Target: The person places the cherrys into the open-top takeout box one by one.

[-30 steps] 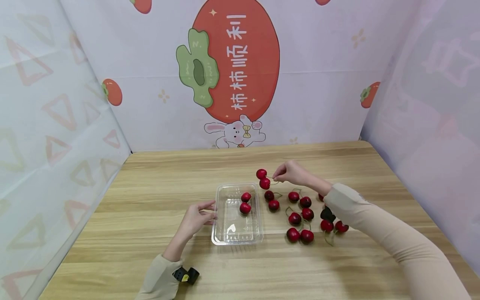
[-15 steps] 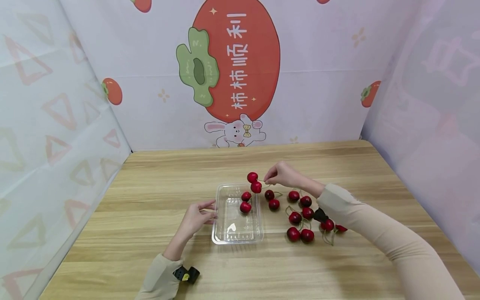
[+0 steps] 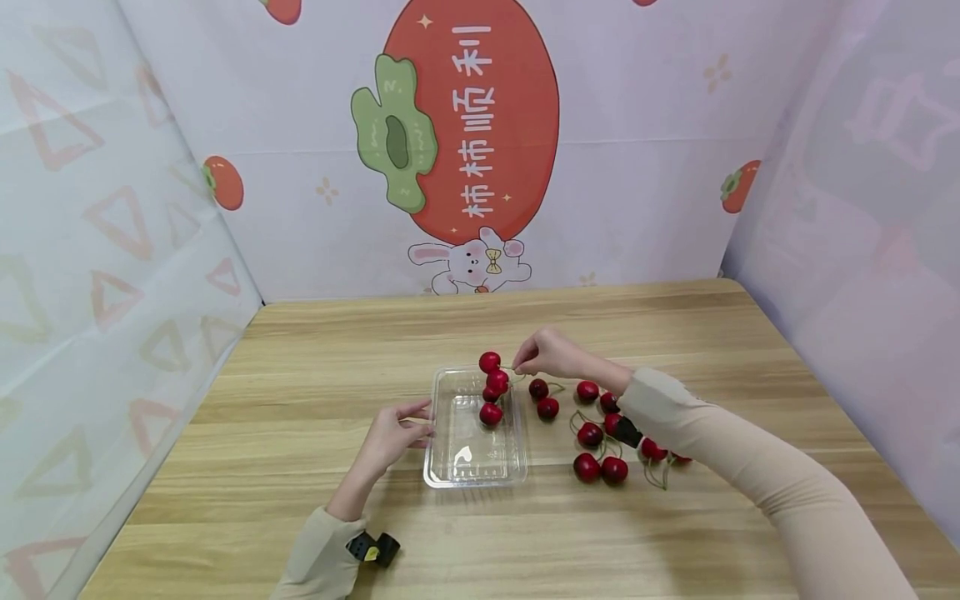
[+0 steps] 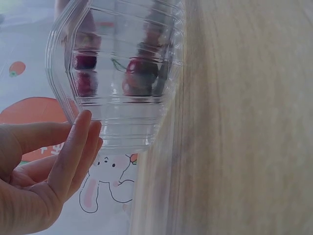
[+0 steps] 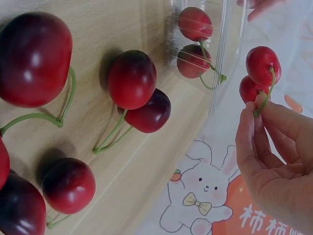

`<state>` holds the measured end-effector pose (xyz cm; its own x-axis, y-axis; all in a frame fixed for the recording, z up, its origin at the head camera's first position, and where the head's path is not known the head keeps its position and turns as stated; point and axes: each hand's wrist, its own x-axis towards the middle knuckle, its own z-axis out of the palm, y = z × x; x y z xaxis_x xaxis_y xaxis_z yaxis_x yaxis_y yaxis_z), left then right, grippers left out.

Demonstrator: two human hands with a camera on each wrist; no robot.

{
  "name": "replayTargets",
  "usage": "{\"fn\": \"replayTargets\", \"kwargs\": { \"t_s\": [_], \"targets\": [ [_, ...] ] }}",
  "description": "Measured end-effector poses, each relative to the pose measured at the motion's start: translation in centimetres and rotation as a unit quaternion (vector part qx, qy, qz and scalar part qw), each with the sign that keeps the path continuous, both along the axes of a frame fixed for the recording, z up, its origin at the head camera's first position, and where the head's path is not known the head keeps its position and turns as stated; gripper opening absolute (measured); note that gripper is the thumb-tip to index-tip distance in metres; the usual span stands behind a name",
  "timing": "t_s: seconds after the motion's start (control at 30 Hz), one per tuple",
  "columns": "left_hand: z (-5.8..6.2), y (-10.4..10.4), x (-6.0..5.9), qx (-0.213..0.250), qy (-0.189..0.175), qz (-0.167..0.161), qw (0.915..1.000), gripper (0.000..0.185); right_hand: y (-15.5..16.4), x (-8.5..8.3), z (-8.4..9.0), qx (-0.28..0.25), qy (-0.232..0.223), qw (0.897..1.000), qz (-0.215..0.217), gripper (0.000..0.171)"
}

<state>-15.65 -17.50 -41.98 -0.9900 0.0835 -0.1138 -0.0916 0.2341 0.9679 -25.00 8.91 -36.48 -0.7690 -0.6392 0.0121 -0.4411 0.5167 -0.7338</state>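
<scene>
My right hand (image 3: pixel 553 354) pinches the joined green stems of a cherry pair (image 3: pixel 490 362). The pair hangs over the far right part of a clear plastic container (image 3: pixel 474 485). Two cherries (image 3: pixel 491 415) lie inside it, one partly covered by the held pair in the head view; through the wall, the right wrist view shows both cherries (image 5: pixel 194 23) with their stems. At the container's left side is my left hand (image 3: pixel 393 435), its fingers fairly straight. In the left wrist view, the fingertips (image 4: pixel 84 117) touch the rim.
Right of the container, a cherry pair (image 3: pixel 547 408) lies close by. Several more cherries (image 3: pixel 587 468) spread beyond it on the wooden table (image 3: pixel 337 350), some under my right forearm. A printed cloth (image 3: pixel 637 192) stands behind the table.
My right hand has carried the cherry pair leftward and slightly nearer, from beside the container to over its far right part. My left hand and the container have stayed in place.
</scene>
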Motion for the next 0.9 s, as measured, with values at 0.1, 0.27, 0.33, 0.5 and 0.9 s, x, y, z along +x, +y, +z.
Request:
{"fn": "replayTargets", "kwargs": {
  "t_s": [0.1, 0.27, 0.33, 0.5, 0.9],
  "targets": [
    [0.0, -0.1, 0.0, 0.003, -0.003, 0.0, 1.0, 0.044, -0.4, 0.1, 0.0, 0.004, -0.002, 1.0, 0.004, 0.008],
    [-0.1, 0.0, 0.1, 0.006, 0.0, -0.002, 1.0, 0.044, -1.0, 0.1, -0.3, 0.012, -0.003, 1.0, 0.015, 0.006],
    [0.0, 0.0, 0.1, 0.004, 0.004, -0.004, 1.0, 0.043, -1.3, 0.2, -0.5, 0.014, -0.007, 1.0, 0.014, 0.006],
    [0.0, -0.1, 0.1, 0.001, 0.001, -0.002, 1.0, 0.044, -2.1, 0.1, -0.5, 0.016, -0.002, 1.0, 0.021, 0.006],
    [0.1, 0.0, 0.1, 0.007, 0.003, 0.001, 1.0, 0.045, -3.2, 0.2, -0.5, 0.031, -0.001, 0.999, 0.034, 0.006]
  ]
}}
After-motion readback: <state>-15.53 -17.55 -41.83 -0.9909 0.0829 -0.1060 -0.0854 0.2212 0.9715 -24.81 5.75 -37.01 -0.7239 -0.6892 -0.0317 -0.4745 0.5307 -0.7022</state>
